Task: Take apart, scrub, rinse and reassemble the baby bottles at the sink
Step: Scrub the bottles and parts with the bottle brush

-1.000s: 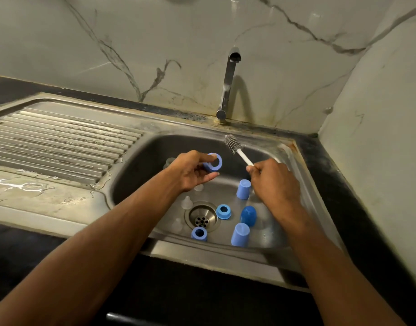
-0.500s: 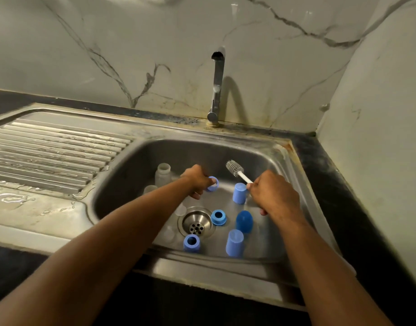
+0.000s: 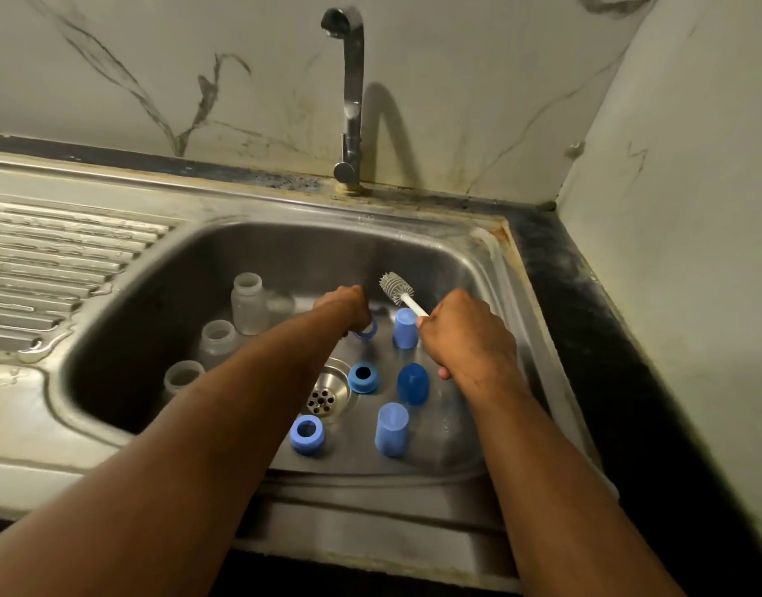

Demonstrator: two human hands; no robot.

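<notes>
Both arms are reaching down into the steel sink (image 3: pixel 478 252) at the centre of the frame. The left hand (image 3: pixel 344 308) is lying low over the sink floor with its fingers curled round a blue ring (image 3: pixel 366 331), which is peeking out under the knuckles; whether the ring is touching the floor cannot be told. The right hand (image 3: pixel 469 338), just right of centre, is gripping the white handle of a bottle brush (image 3: pixel 400 293) in a closed fist, and the grey bristle head is pointing up and to the left, between the two hands.

Three clear bottles are standing upright in the left part of the basin: a tall one (image 3: pixel 249 303) furthest back, a second (image 3: pixel 217 340) in front of it, and a third (image 3: pixel 183 377) nearest the lower left. Two more blue rings (image 3: pixel 362 377) (image 3: pixel 306 433) are lying beside the drain (image 3: pixel 325 392). Three blue caps are standing right of the drain: a pale one (image 3: pixel 405 327) just beside the right hand, a darker one (image 3: pixel 412 383) below it, and another pale one (image 3: pixel 391 428) lowest. The tap (image 3: pixel 349 96) is rising at upper centre, and the ribbed drainer (image 3: pixel 60 260) is filling the left edge.
</notes>
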